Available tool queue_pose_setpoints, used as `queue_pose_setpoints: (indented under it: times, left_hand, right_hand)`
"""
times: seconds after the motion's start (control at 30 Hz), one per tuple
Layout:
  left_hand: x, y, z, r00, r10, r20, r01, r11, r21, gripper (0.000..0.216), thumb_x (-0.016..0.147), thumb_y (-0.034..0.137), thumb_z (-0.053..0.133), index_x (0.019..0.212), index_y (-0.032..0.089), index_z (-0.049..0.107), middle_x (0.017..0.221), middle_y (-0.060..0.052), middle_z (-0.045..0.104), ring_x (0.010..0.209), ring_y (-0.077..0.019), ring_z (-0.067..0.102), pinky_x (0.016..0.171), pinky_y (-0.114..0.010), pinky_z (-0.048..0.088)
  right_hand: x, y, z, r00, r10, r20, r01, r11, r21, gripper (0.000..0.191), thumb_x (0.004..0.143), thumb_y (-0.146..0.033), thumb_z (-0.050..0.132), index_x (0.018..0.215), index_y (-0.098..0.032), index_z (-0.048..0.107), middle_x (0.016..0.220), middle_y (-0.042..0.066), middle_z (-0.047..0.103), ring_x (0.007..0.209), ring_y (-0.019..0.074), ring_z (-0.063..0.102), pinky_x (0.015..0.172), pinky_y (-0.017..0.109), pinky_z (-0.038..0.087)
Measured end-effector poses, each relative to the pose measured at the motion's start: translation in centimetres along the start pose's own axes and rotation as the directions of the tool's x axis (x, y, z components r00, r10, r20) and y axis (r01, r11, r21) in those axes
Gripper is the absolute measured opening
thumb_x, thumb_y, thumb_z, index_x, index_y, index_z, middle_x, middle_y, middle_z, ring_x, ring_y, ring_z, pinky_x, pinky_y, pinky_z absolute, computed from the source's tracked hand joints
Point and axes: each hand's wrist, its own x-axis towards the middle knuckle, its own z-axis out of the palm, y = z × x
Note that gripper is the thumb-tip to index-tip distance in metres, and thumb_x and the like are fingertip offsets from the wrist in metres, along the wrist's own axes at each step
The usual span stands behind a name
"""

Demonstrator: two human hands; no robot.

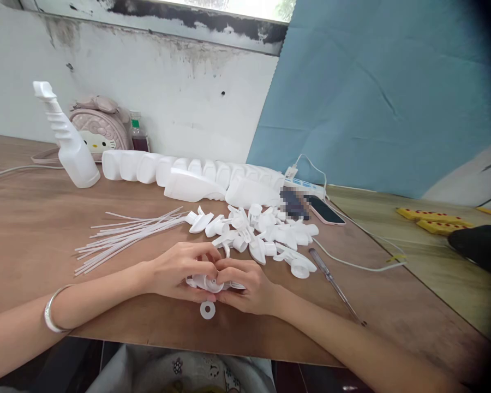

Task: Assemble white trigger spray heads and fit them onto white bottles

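Near the front edge of the table, my left hand (188,271) and my right hand (247,285) meet around a white spray trigger head (205,282). Both hands have their fingers bent and pressed on it, and they cover much of its shape. A flat white washer ring (208,310) shows just below the fingertips; whether it lies on the table or is pinched cannot be told. Just beyond my hands spreads a pile of white spray trigger heads (257,229). To the left lies a loose bundle of thin white tubes (126,240).
White bottles (147,168) lie in a row along the wall, and one spray bottle (77,158) stands at left by a pink bag (100,128) and a small bottle (139,136). A screwdriver (335,284), a phone (325,210) and a white cable (360,265) lie at right.
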Motion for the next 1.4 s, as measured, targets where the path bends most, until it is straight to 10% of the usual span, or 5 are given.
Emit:
queue_pose_setpoints:
  times: [1.4]
  left_hand:
    - [0.0,0.5,0.1,0.997,-0.003,-0.083,0.013,0.992,0.126,0.020,0.075,0.031,0.060,0.084,0.016,0.052,0.098,-0.009,0.058,0.078,-0.0134,0.054,0.067,-0.023,0.043]
  right_hand:
    - [-0.7,0.1,0.5,0.989,0.106,-0.107,-0.112,0.992,-0.053,0.028,0.082,-0.033,0.054,0.099,-0.017,0.039,0.083,0.004,0.057,0.064,0.0085,0.059,0.056,0.016,0.048]
